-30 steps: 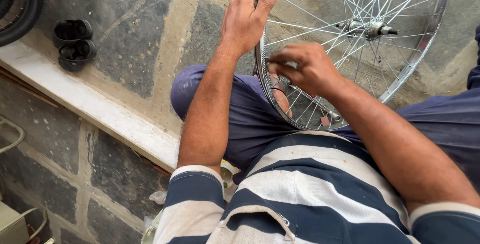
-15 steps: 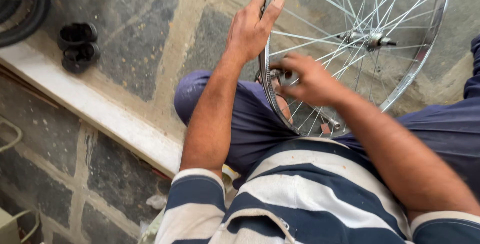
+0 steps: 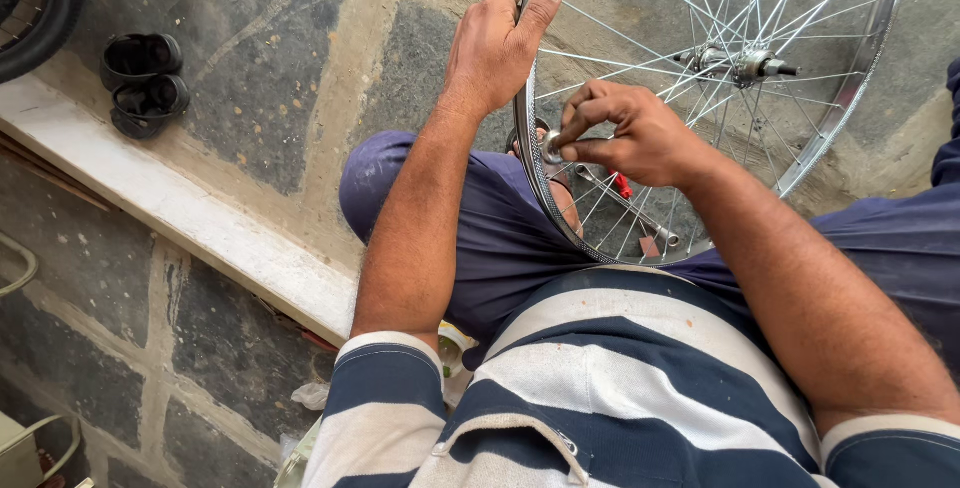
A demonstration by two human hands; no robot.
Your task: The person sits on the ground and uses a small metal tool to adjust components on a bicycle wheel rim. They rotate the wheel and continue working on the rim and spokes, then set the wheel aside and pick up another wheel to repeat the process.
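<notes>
Over a stone floor (image 3: 270,68), the left hand (image 3: 497,43) grips the wheel rim (image 3: 527,138) while the right hand (image 3: 635,133) pinches a small round tool (image 3: 551,146).

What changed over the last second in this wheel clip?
Little. The left hand stays gripping the rim near the top. The right hand keeps pinching a small round tool at the rim, its fingers shifted slightly. The wheel hub and the black sandals lie as before.
</notes>
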